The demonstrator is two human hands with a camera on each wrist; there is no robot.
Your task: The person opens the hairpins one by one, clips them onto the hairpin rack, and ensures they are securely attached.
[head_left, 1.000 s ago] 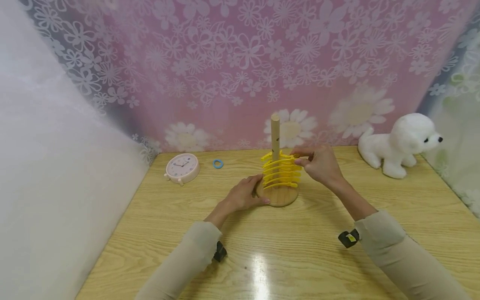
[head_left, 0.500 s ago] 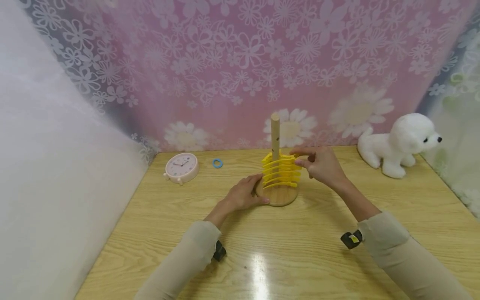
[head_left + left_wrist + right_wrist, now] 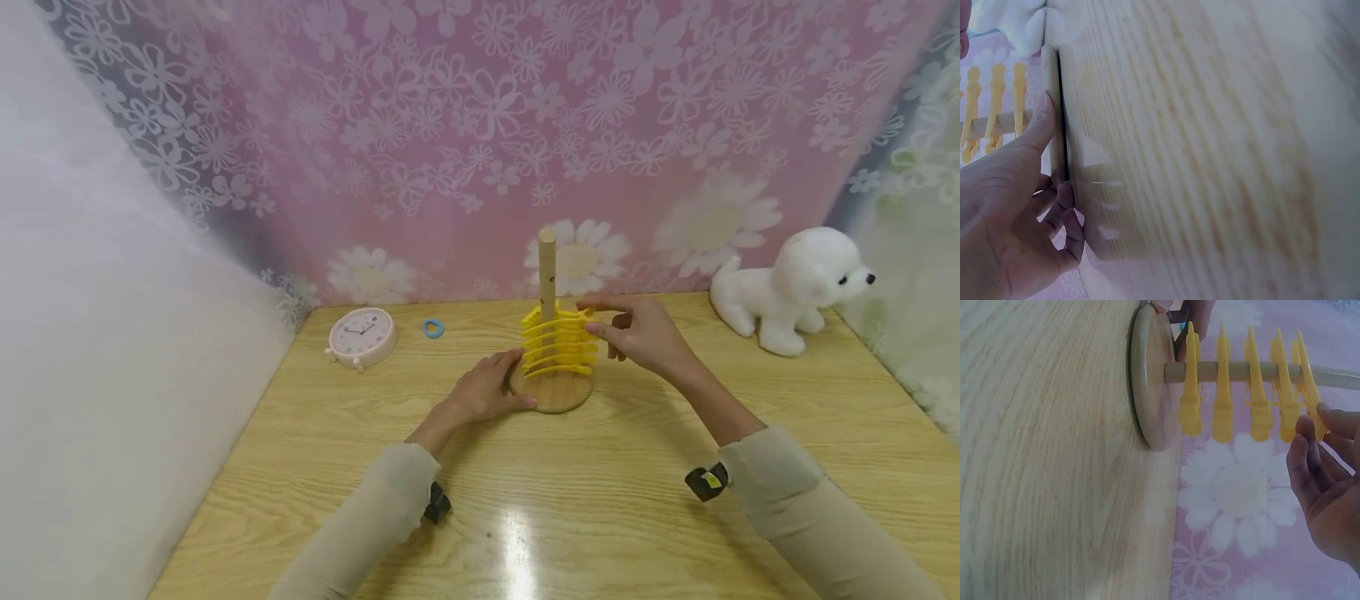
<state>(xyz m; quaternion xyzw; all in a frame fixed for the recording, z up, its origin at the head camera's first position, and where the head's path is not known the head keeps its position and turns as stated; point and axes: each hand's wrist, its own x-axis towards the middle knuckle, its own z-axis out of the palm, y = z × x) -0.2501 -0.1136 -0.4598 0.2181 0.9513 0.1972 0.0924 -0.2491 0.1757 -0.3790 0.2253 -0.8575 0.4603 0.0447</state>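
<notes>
An upright wooden post [image 3: 547, 275] stands on a round wooden base [image 3: 558, 396]. Several yellow plastic clips [image 3: 558, 357] sit one above another around its lower half. My left hand [image 3: 489, 388] grips the base at its left edge; the left wrist view has the thumb [image 3: 1040, 122] on the rim and curled fingers beside it. With thumb and fingers, my right hand [image 3: 637, 333] pinches the rounded end of the topmost clip [image 3: 1310, 381]. That clip is slightly tilted against the others in the right wrist view. The fingertips partly hide its end.
A pink round clock [image 3: 363, 337] lies at the back left of the wooden table [image 3: 600, 517], with a small blue ring [image 3: 432, 328] to its right. On the far right stands a white plush dog [image 3: 787, 287]. A pink floral curtain [image 3: 450, 150] hangs behind.
The left end of the topmost clip has come down slightly, nearer the clip below. My right hand keeps its pinch, its wrist shifted a little; the left hand stays on the base.
</notes>
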